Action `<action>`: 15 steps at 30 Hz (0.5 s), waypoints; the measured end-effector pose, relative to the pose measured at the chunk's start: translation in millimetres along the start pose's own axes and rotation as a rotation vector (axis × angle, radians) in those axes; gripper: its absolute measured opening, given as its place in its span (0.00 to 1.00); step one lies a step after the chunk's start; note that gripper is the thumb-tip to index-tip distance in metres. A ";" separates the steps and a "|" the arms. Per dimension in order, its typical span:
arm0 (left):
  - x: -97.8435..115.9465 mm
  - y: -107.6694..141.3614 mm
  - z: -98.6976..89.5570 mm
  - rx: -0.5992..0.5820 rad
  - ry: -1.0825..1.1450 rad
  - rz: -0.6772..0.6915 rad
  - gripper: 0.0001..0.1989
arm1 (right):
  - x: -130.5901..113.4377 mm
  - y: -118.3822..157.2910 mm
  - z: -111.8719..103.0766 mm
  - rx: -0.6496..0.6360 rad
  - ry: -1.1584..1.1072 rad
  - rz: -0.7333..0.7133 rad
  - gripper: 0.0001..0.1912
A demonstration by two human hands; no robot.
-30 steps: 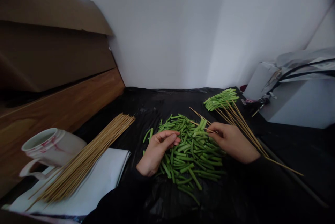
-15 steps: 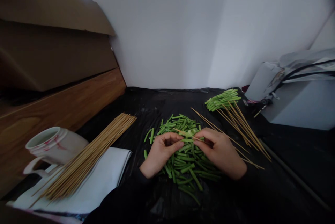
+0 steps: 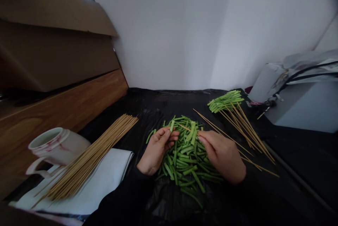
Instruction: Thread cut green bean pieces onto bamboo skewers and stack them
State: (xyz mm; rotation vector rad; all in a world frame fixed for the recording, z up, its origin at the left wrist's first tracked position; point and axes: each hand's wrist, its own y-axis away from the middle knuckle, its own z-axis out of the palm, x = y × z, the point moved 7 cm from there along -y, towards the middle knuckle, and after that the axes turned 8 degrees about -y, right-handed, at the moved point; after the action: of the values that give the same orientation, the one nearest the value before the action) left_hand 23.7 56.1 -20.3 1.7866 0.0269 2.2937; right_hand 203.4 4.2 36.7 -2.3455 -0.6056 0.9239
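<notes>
My left hand [image 3: 154,152] pinches a short cut green bean piece [image 3: 172,126] upright between thumb and fingers. A bamboo skewer is gripped in my right hand [image 3: 224,155], its bare tip [image 3: 184,127] pointing left toward that piece. Several threaded green bean pieces [image 3: 193,132] sit side by side on the skewer, just left of my right fingers. Beyond my right wrist the skewer's far end sticks out. Beneath both hands spreads a loose pile of cut green beans [image 3: 186,170] on black plastic sheeting [image 3: 163,101].
Filled bean skewers [image 3: 225,101] lie at the back right, near a grey box [image 3: 303,104]. To the left, a bundle of bare skewers [image 3: 92,159] rests on a white folded cloth [image 3: 113,169] beside a mug [image 3: 60,146]. A cardboard box [image 3: 58,53] stands at far left.
My hands have drawn apart; the left has moved slightly left and now holds up a single bean piece. My right hand has turned the skewer so its threaded pieces show.
</notes>
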 end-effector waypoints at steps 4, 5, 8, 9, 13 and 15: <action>-0.4 -0.3 -0.2 -0.008 0.073 -0.024 0.10 | -4.6 3.7 9.3 -0.056 0.088 -0.033 0.14; -0.6 -0.8 -1.2 -0.002 0.098 -0.025 0.09 | -5.5 4.1 10.4 -0.058 0.097 -0.039 0.14; -1.7 -2.6 -3.7 0.012 0.174 -0.027 0.08 | -7.6 5.1 13.3 -0.067 0.115 -0.058 0.15; -1.8 -2.9 -3.9 0.011 0.191 -0.025 0.08 | -7.8 5.4 14.4 -0.074 0.123 -0.060 0.14; -2.6 -2.5 -2.1 -0.003 0.210 -0.035 0.10 | -7.5 6.9 16.7 -0.094 0.160 -0.058 0.14; -3.5 -1.6 -0.4 -0.012 0.204 -0.052 0.12 | -6.9 7.2 17.1 -0.101 0.171 -0.054 0.14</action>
State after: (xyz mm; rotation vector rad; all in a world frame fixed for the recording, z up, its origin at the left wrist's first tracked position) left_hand 24.4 57.0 -23.9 1.5204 0.0934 2.4229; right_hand 188.0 0.2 25.0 -2.4542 -0.6550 0.6740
